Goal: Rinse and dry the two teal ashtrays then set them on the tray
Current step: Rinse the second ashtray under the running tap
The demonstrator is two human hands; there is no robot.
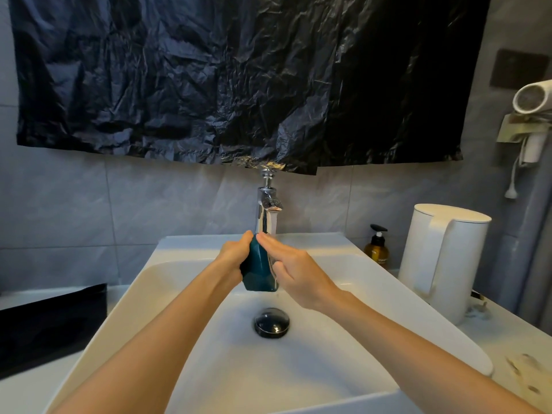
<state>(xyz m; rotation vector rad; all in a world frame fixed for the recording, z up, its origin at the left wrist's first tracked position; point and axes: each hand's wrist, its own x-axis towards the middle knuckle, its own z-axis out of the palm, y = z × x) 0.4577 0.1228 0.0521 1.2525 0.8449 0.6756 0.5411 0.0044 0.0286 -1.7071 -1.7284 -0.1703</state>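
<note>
Head view: left hand (pixel 231 256) gripped the teal ashtray (pixel 257 271) under the tap (pixel 266 204), right hand (pixel 295 271) open against it; wet, probably slippery and breakable, so hold its edges.

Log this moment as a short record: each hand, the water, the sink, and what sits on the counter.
left hand: grips the teal ashtray, held on edge over the sink
right hand: straight fingers touch the ashtray's face
faucet: running, stream falls on the ashtray
drain stopper: black, in the basin
second ashtray: not in view
black tray: on the counter left of the sink
right counter: white kettle, amber pump bottle
</note>
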